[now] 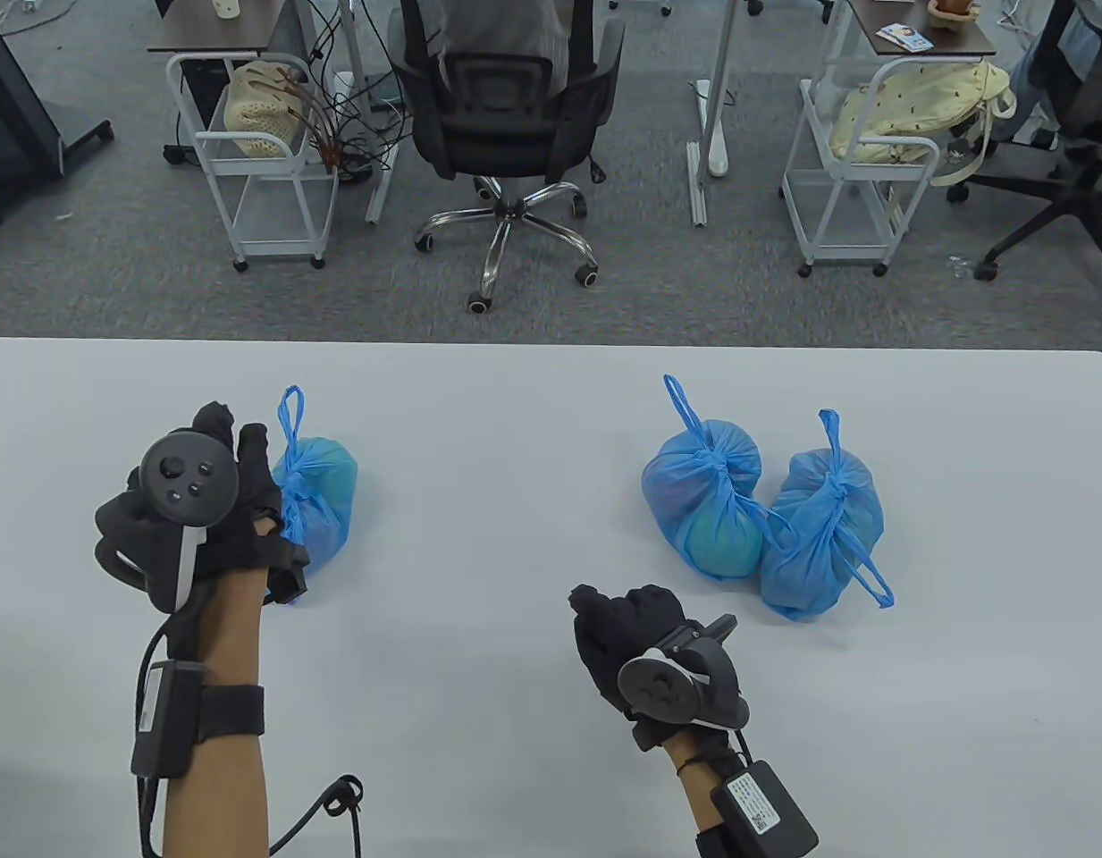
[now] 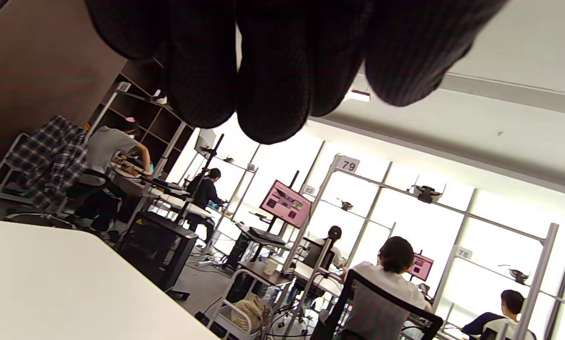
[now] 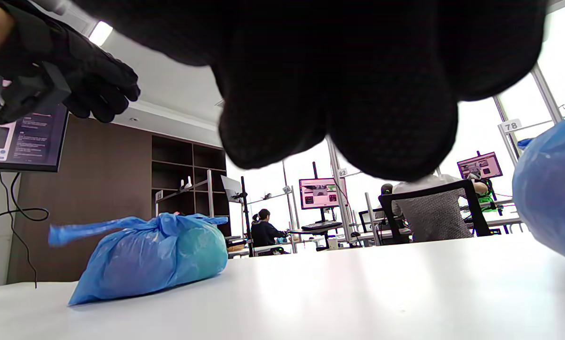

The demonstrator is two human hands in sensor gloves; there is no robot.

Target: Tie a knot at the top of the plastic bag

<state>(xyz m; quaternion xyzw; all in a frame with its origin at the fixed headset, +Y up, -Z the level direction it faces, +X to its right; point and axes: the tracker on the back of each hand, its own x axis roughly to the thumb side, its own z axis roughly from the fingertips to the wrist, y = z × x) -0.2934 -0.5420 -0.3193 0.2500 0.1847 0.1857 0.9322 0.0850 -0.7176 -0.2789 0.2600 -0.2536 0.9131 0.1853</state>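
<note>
Three blue plastic bags lie on the white table (image 1: 515, 402), each with its top knotted. One bag (image 1: 321, 499) lies at the left, its handle loop pointing away from me. My left hand (image 1: 238, 440) is beside it on its left, raised off the table, and holds nothing. In the right wrist view this bag (image 3: 155, 257) lies on its side and the left hand (image 3: 98, 89) hovers above it. Two bags (image 1: 704, 505) (image 1: 820, 536) lie side by side at the right. My right hand (image 1: 604, 612) is low over the table in front of them, fingers curled down, and holds nothing.
The table's far edge (image 1: 551, 342) runs across the middle of the table view; beyond it stand an office chair (image 1: 508, 116) and two white carts (image 1: 264, 170) (image 1: 859, 179). A cable (image 1: 336, 795) trails from my left wrist onto the table.
</note>
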